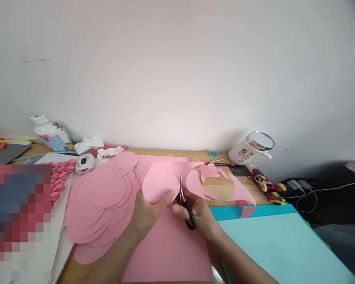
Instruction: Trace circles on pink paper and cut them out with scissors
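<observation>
My left hand (149,211) pinches a pink paper circle (159,183) by its lower edge, thumb on the front. In my right hand (199,215) is a pair of scissors (190,216) with black handles, its metal blades pointing up along the circle's right edge. Whether the blades touch the paper I cannot tell. Large pink sheets (171,252) lie flat beneath both hands. To the left spreads an overlapping pile of cut pink circles (103,189). A curled pink offcut (242,193) with round holes rests right of the scissors.
At the back left are a white bottle (51,132), crumpled tissues (90,145) and a small white device (85,163). A white mug (250,150) stands against the wall, near a colourful figurine (266,185). Light blue sheets (278,244) cover the right front.
</observation>
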{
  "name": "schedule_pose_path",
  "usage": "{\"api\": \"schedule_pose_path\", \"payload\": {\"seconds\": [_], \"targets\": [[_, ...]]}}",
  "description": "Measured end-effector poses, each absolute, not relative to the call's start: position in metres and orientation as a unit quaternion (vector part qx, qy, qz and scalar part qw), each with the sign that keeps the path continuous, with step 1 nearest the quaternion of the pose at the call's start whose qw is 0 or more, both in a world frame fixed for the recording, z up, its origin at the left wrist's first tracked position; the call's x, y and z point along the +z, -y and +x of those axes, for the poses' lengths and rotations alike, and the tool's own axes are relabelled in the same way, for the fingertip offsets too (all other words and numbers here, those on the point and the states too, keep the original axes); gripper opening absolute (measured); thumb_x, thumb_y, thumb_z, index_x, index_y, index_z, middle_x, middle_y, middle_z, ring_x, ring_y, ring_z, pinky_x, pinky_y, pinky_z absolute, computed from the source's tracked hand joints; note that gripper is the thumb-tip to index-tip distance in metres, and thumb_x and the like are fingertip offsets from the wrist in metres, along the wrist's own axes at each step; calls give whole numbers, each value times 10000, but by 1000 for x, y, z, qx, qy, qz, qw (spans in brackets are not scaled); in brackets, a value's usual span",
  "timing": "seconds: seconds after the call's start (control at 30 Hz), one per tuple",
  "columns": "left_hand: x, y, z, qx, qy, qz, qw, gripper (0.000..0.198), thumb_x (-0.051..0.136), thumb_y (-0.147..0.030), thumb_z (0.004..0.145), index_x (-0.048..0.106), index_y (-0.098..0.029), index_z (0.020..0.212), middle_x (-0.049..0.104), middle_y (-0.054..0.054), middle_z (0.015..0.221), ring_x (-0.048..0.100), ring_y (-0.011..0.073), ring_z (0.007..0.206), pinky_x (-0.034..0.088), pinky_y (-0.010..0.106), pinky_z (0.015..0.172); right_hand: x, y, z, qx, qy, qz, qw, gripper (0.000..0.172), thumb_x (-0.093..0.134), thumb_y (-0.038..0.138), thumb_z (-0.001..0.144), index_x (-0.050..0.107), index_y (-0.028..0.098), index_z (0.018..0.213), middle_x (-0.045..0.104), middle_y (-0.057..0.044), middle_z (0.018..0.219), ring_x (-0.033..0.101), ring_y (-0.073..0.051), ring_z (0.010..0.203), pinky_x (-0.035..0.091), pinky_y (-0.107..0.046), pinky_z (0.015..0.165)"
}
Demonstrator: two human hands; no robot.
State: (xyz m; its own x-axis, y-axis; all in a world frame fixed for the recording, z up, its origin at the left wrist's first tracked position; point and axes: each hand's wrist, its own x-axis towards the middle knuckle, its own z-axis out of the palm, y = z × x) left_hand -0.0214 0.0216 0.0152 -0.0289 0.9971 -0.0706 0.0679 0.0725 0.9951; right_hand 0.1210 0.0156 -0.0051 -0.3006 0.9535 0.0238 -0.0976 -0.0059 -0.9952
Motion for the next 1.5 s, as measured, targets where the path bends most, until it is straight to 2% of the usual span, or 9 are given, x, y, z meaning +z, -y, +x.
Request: {"api": "schedule_pose_path", "payload": {"seconds": [0.17,0.4,0.57,0.73,1.13,1.5], "targets": [[13,-21,-22,463,-537,504,492,207,667,-319,665,682,-147,779,709,48,719,669,208,709,554,256,583,-6,-14,122,591,547,-394,443,400,699,520,650,587,185,838,457,12,634,386,-135,612,336,-259,545],[13,-20,-23,468,-543,498,488,234,677,-320,651,675,-141,801,712,52,738,671,211,728,557,254,594,-10,-16,122,601,540,-395,438,362,710,500,645,571,191,775,389,44,580,323,-108,543,314,-258,529],[14,-21,-23,470,-546,498,483,241,678,-314,645,675,-140,812,712,51,739,670,211,723,557,253,585,-10,-16,122,600,540,-393,440,386,705,519,640,566,198,802,404,35,604,333,-117,564,303,-255,525],[14,-22,-22,466,-548,496,486,233,673,-322,646,675,-137,788,707,52,721,666,212,708,554,259,577,-7,-16,122,606,546,-376,439,362,691,506,668,531,190,744,395,37,605,330,-110,568,280,-252,531],[11,-25,-24,486,-535,502,476,201,677,-322,647,600,-149,580,622,10,560,598,155,561,497,230,493,-4,-16,122,601,551,-384,432,268,678,401,706,519,189,665,416,50,535,349,-97,506,278,-240,476],[4,-25,-25,506,-516,485,493,202,681,-287,654,566,-151,558,552,-26,512,532,114,518,444,208,481,-3,-15,123,599,554,-396,421,300,665,428,710,511,180,640,448,41,514,369,-91,487,287,-232,466]]}}
